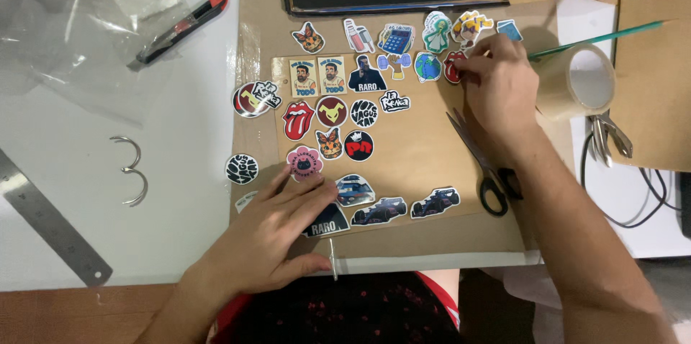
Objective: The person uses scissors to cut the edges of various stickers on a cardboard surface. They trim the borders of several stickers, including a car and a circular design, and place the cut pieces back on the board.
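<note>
Your right hand (500,85) pinches the red sticker (453,67) near the card's (417,150) top edge, your left hand (284,225) lies flat and open – watch out, the scissors (479,160) beside your wrist could get bumped.

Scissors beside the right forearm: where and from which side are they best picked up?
Best by the black loop handles, coming from the near table edge. The scissors lie flat on the cardboard sheet with handles toward the person and blades pointing away, partly under the right hand, so that hand likely must lift first.
</note>
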